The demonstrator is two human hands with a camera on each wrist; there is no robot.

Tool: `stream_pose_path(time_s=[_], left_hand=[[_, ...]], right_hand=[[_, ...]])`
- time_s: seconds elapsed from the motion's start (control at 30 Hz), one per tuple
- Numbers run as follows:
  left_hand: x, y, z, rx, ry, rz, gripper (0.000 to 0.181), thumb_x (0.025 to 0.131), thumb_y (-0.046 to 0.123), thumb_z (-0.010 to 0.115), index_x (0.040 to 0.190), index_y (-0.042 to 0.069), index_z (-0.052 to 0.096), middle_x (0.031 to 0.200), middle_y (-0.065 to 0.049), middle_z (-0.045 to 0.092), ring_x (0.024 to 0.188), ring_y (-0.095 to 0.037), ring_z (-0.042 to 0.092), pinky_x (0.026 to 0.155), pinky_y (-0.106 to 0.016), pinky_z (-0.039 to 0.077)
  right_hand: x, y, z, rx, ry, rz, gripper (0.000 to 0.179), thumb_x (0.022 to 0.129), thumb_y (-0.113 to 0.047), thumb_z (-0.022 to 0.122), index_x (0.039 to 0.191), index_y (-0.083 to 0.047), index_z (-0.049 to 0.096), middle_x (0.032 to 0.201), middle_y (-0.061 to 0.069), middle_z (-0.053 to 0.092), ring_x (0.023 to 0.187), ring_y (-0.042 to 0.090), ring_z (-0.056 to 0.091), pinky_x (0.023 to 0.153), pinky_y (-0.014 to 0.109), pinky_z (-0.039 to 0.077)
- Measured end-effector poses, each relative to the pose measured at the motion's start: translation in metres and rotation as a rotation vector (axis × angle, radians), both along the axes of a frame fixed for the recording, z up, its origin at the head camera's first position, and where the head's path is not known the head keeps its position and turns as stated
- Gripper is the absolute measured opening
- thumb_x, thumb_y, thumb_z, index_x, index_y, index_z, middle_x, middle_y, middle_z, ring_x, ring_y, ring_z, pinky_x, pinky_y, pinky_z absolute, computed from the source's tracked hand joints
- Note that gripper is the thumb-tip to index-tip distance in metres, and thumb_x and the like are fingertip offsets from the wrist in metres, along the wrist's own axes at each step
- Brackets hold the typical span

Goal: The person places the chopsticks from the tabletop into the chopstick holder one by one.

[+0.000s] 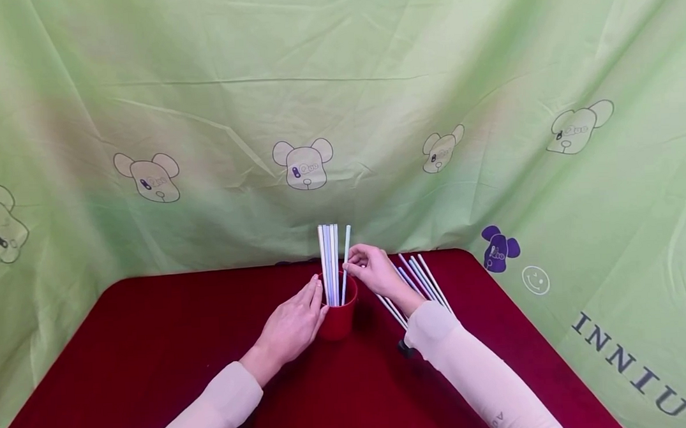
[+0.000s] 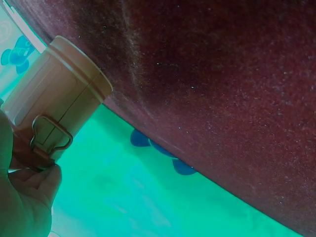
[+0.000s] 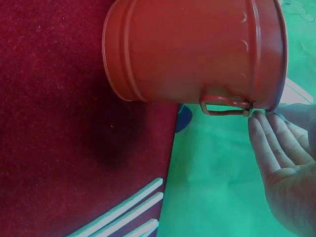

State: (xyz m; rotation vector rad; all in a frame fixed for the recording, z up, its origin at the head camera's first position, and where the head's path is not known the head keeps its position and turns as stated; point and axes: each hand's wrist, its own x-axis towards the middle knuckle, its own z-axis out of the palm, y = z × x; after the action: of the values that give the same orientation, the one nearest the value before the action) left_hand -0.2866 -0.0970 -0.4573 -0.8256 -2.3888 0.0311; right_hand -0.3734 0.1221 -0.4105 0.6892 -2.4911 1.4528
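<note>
A red metal cup [image 1: 335, 326] with small side handles stands upright on the table. Several thin, pale, straw-like sticks [image 1: 329, 259] rise out of it. My left hand [image 1: 287, 328] rests against the cup's left side, its fingers mostly straight at the rim. In the left wrist view, fingertips touch the cup [image 2: 64, 96] near a wire handle [image 2: 52, 133]. With thumb and fingertips, my right hand [image 1: 375, 271] pinches a light-blue stick [image 1: 347, 242] at the cup's right side. The stick's lower end is inside the cup, which the right wrist view shows from the side [image 3: 192, 49].
More loose sticks [image 1: 423, 277] lie on the table right of the cup, partly hidden under my right forearm. Dark red cloth [image 1: 153, 350] covers the table. A green printed curtain [image 1: 229, 104] hangs behind and at both sides.
</note>
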Motion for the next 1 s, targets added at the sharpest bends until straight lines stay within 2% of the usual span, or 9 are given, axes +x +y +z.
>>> stream_pose_path(time_s=[0.13, 0.37, 0.53, 0.63, 0.8, 1.0], left_hand=[[0.001, -0.001, 0.000, 0.010, -0.022, 0.001, 0.052, 0.107, 0.029, 0.052, 0.140, -0.011, 0.055, 0.147, -0.026, 0.053, 0.137, -0.030, 0.054, 0.110, -0.036, 0.047], [0.001, 0.000, 0.000, 0.010, -0.037, -0.004, 0.052, 0.107, 0.029, 0.052, 0.141, -0.011, 0.054, 0.148, -0.026, 0.052, 0.139, -0.030, 0.052, 0.112, -0.036, 0.046], [0.000, 0.000, 0.000, 0.012, -0.027, -0.008, 0.052, 0.107, 0.028, 0.053, 0.140, -0.012, 0.054, 0.147, -0.026, 0.053, 0.138, -0.030, 0.053, 0.110, -0.036, 0.047], [0.000, 0.000, -0.001, 0.013, -0.025, -0.008, 0.052, 0.106, 0.028, 0.054, 0.140, -0.012, 0.054, 0.147, -0.026, 0.053, 0.137, -0.030, 0.053, 0.108, -0.036, 0.049], [-0.001, 0.000, 0.000, 0.018, -0.025, -0.007, 0.053, 0.107, 0.029, 0.053, 0.140, -0.011, 0.054, 0.147, -0.026, 0.053, 0.137, -0.030, 0.054, 0.107, -0.037, 0.050], [-0.002, -0.001, 0.000, 0.020, -0.018, -0.017, 0.052, 0.106, 0.029, 0.053, 0.140, -0.012, 0.054, 0.147, -0.027, 0.053, 0.137, -0.031, 0.054, 0.108, -0.037, 0.049]], right_hand=[[0.000, -0.002, -0.001, -0.002, -0.051, -0.023, 0.013, 0.090, 0.001, 0.074, 0.101, 0.003, 0.067, 0.088, 0.013, 0.074, 0.079, 0.018, 0.071, 0.070, 0.025, 0.058], [0.000, -0.005, -0.006, -0.003, -0.065, -0.066, 0.015, 0.090, -0.001, 0.076, 0.103, 0.002, 0.069, 0.090, 0.013, 0.075, 0.083, 0.021, 0.072, 0.075, 0.027, 0.056], [0.000, -0.003, -0.008, 0.010, -0.078, -0.051, 0.021, 0.090, -0.004, 0.076, 0.109, 0.003, 0.069, 0.095, 0.014, 0.075, 0.085, 0.023, 0.072, 0.081, 0.030, 0.057], [0.001, 0.000, -0.007, 0.024, -0.087, -0.032, 0.023, 0.091, -0.005, 0.076, 0.111, 0.004, 0.069, 0.096, 0.015, 0.075, 0.085, 0.022, 0.072, 0.079, 0.029, 0.057], [0.002, 0.010, 0.000, 0.051, -0.091, -0.015, 0.024, 0.092, -0.007, 0.075, 0.113, 0.003, 0.069, 0.098, 0.013, 0.075, 0.085, 0.020, 0.072, 0.076, 0.028, 0.057], [0.002, 0.031, 0.013, 0.145, -0.041, -0.035, 0.020, 0.093, -0.008, 0.074, 0.111, 0.000, 0.070, 0.098, 0.010, 0.075, 0.086, 0.021, 0.071, 0.076, 0.030, 0.057]])
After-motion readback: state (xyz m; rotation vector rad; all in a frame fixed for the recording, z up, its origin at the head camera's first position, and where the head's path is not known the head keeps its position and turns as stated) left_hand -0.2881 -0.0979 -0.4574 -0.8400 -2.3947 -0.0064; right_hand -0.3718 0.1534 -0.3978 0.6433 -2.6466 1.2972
